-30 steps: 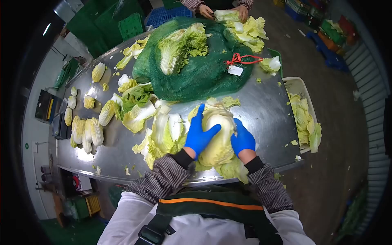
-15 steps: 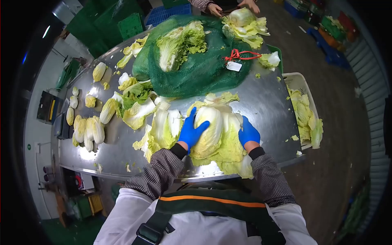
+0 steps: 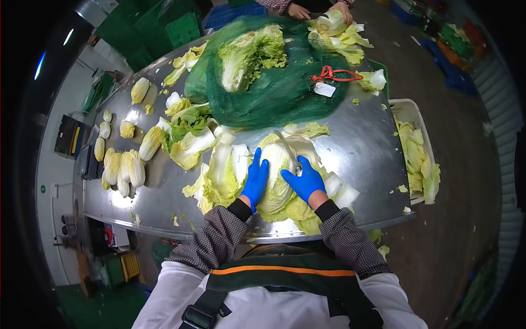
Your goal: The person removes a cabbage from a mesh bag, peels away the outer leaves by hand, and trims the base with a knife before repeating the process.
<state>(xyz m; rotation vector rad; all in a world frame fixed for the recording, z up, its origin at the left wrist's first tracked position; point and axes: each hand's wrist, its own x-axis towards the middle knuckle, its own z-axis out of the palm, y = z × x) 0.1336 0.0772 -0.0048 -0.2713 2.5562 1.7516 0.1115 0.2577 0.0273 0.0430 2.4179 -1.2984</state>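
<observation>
A Chinese cabbage (image 3: 276, 178) lies near the front edge of the metal table, on loose outer leaves. My left hand (image 3: 255, 181), in a blue glove, rests along its left side with fingers stretched and thumb apart. In my blue-gloved right hand (image 3: 304, 180) is a knife (image 3: 289, 147), its thin grey blade slanting up and left over the cabbage's far end. Part of its handle is hidden by the fingers. Stripped cabbage leaves (image 3: 222, 172) are heaped left of my left hand, and white leaf pieces (image 3: 342, 190) lie right of my right hand.
A green mesh sack (image 3: 263, 112) with a leafy cabbage on top spans the table's far side. Several trimmed cabbages (image 3: 123, 169) sit at left. A leaf-filled white crate (image 3: 416, 112) stands off the right edge. Opposite, another person's hands (image 3: 342, 11) handle a cabbage.
My right hand has moved left from the outer leaves to the cabbage, and the knife now shows in it. Leaf pieces have come away to the right, some below the table edge.
</observation>
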